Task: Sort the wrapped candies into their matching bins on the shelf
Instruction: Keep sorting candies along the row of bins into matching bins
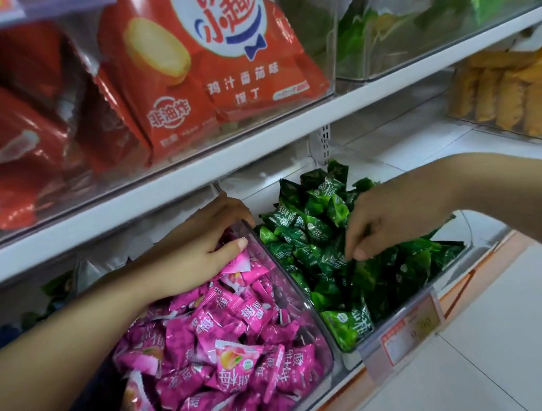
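Glossy film-wrapped sweets in clear plastic bins on a smooth white shelf.

At 6 o'clock, the pink candy wrappers [226, 342] are shiny plastic film with crimped, saw-toothed edges. The green candy wrappers [322, 243] near the centre are the same slick film. The pink bin [286, 286] and the green bin [465, 226] are rigid, clear, smooth plastic. The shelf board [260, 143] above looks like smooth white-painted metal. At 11 o'clock, the red snack bags [212, 67] are glossy. At 4 o'clock, a clear plastic strip [405, 333] holds a paper label.

Pink foil-wrapped candies [226, 339] lie heaped in the left clear plastic bin [286, 286]. Green foil-wrapped candies [309, 234] (jumbled, pillow-shaped packets) fill the right clear plastic bin [467, 229] just beside it.
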The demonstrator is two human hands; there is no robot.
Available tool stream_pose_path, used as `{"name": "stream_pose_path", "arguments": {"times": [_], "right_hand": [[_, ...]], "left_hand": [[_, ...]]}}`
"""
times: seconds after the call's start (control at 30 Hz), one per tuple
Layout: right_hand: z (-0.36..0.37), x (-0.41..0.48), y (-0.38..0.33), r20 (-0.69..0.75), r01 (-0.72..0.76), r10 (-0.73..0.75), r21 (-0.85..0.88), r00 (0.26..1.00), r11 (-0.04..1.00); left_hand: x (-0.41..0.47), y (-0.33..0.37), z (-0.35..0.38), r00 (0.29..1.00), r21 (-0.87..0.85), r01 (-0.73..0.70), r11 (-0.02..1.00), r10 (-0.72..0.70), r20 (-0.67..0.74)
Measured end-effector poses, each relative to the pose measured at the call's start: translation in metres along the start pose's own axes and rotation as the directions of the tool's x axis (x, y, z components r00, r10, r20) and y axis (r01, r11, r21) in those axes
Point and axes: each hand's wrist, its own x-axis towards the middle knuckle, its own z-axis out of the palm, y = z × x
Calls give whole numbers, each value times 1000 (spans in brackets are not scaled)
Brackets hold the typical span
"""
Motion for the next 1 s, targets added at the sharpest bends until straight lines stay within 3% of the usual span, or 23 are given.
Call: {"name": "stream_pose_path", "arguments": {"times": [0.07, 0.2, 0.5, 0.63, 0.77, 0.8, 0.87, 0.93, 1.0], "right_hand": [[4, 8, -2, 148, -29, 28, 4, 989, 1000], [7, 27, -7, 197, -36, 28, 38, 980, 999], [-3, 62, 4, -144, -40, 64, 162, 987, 986], [-8, 67, 7, -232, -4, 51, 200, 971, 980], [-19, 44, 4, -280, 88, 21, 371, 960, 925], [-19, 38, 3, -260, 107, 6, 419, 966, 902], [-14, 30, -5, -86, 93, -59, 463, 995, 881], [0, 33, -18, 144, 37, -95, 357, 985, 933], [12, 43, -27, 232, 9, -69, 251, 970, 968]], "left_hand": [[0, 0, 1, 1000, 30, -17, 999, 17, -15], [-1, 0, 1, 1000, 44, -21, 999, 22, -20], [0, -3, 2, 999, 9, -33, 999, 33, -11], [1, -3, 2, 999, 11, -42, 999, 42, -10], [1, -5, 1, 999, 9, -33, 999, 33, -11], [1, -5, 2, 999, 14, -37, 999, 37, -13], [1, -5, 2, 999, 20, -37, 999, 37, -16], [1, -3, 2, 999, 21, -31, 999, 32, -14], [1, -2, 2, 999, 21, -34, 999, 34, -21]]}}
